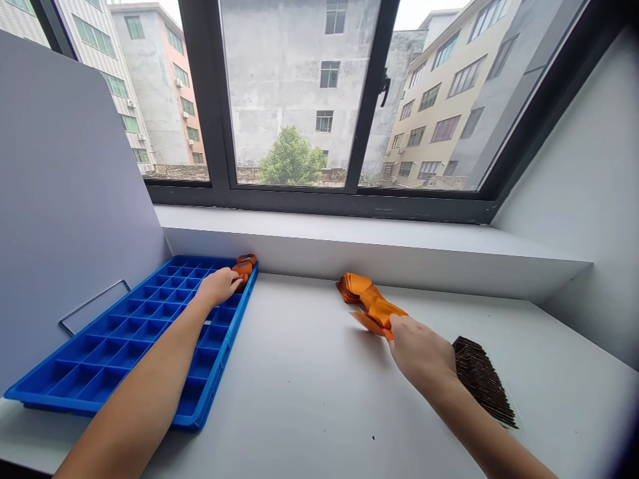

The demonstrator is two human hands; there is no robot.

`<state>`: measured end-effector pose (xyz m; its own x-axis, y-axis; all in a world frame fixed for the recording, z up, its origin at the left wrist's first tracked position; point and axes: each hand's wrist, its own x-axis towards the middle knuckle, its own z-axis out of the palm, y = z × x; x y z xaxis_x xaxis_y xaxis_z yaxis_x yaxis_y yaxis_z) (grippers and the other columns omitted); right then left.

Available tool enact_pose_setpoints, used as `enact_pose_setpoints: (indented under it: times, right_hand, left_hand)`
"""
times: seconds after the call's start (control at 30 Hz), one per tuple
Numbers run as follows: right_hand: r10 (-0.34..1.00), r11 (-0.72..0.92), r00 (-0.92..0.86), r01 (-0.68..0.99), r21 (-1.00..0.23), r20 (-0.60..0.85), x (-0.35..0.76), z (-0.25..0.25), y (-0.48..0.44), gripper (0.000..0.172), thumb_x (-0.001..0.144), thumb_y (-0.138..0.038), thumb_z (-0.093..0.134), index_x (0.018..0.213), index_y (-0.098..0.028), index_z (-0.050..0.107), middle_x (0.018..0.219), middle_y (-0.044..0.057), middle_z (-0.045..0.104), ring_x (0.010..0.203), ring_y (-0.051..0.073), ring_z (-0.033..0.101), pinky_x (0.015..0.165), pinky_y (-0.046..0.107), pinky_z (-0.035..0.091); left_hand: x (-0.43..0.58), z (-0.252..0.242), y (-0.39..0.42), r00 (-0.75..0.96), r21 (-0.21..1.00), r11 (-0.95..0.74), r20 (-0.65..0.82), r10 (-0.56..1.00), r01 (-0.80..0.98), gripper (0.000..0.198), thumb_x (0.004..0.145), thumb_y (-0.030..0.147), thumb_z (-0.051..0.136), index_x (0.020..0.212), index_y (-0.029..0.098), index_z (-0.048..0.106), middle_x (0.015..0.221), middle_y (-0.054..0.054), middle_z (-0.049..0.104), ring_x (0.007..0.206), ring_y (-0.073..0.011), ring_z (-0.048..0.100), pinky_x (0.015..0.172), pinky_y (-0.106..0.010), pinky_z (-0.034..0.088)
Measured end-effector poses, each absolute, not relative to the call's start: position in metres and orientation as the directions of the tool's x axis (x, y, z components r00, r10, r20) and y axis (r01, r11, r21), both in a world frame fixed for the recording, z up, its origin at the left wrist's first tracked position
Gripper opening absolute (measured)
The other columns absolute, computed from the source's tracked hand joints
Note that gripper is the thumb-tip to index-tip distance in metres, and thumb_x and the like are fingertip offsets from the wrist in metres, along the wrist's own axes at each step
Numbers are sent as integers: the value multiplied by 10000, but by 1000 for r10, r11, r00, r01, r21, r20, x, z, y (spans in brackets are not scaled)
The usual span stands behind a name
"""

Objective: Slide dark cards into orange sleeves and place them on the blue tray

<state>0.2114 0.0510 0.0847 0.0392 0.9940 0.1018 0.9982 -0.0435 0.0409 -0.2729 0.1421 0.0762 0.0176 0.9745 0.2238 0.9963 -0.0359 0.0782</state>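
At the far right corner of the blue compartment tray (197, 422), my left hand (219, 286) has its fingers closed around a rounded orange-brown item (243, 269). A similar orange-brown item (246, 259) sits just behind it in the corner. Over the table, my right hand (419, 346) pinches a thin, flat orange packet (370, 323). Just beyond the fingers lies a fanned row of orange packets (357, 286), leading back to a stack near the sill. My fingertips partly hide the held packet and the item in the tray.
A spread stack of thin dark brown pieces (482, 379) lies to the right of my right wrist. A grey panel (74, 166) stands behind the tray, with a wire handle (94, 306) by the tray's left side. The window sill (349, 243) bounds the white table.
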Motion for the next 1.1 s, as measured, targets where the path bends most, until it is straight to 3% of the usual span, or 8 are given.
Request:
enact_pose_setpoints:
  times: [0.33, 0.57, 0.7, 0.9, 1.1]
  right_hand:
    - [902, 85, 1, 980, -178, 433, 209, 53, 43, 142, 996, -339, 595, 939, -251, 690, 860, 49, 727, 702, 222, 645, 520, 289, 272]
    - [841, 244, -18, 905, -349, 541, 214, 49, 40, 304, 1038, -470, 533, 910, -244, 691, 950, 44, 714, 697, 184, 640, 508, 269, 352]
    - [835, 302, -7, 842, -447, 551, 216, 52, 37, 434, 1063, -588, 509, 874, -242, 691, 941, 53, 708, 724, 187, 655, 549, 276, 423]
    - [854, 337, 7, 755, -563, 520, 217, 54, 37, 477, 1048, -669, 535, 859, -252, 667, 895, 48, 717, 750, 208, 652, 643, 314, 484]
    - [850, 346, 86, 653, -673, 520, 216, 55, 37, 491, 995, -718, 605, 880, -241, 632, 826, 34, 721, 618, 184, 607, 607, 321, 496]
  left_hand:
    - [-275, 76, 142, 21, 82, -41, 230, 973, 996, 421, 1059, 474, 437, 901, 224, 737, 1009, -114, 723, 883, -264, 704, 711, -310, 502]
    - [-274, 76, 141, 24, 89, -46, 236, 972, 995, 407, 1049, 468, 456, 877, 219, 727, 993, -112, 724, 866, -264, 693, 686, -315, 478]
    - [-271, 78, 140, 17, 86, -38, 233, 972, 996, 422, 1047, 482, 445, 883, 216, 727, 983, -114, 724, 842, -269, 687, 670, -324, 468]
    - [-270, 80, 138, 11, 80, -29, 220, 975, 996, 418, 1050, 485, 446, 902, 215, 728, 1006, -115, 729, 853, -269, 699, 666, -317, 468]
    - [-269, 81, 137, 13, 79, -30, 212, 977, 996, 432, 1063, 485, 440, 901, 205, 726, 1000, -118, 732, 852, -262, 697, 653, -307, 458]
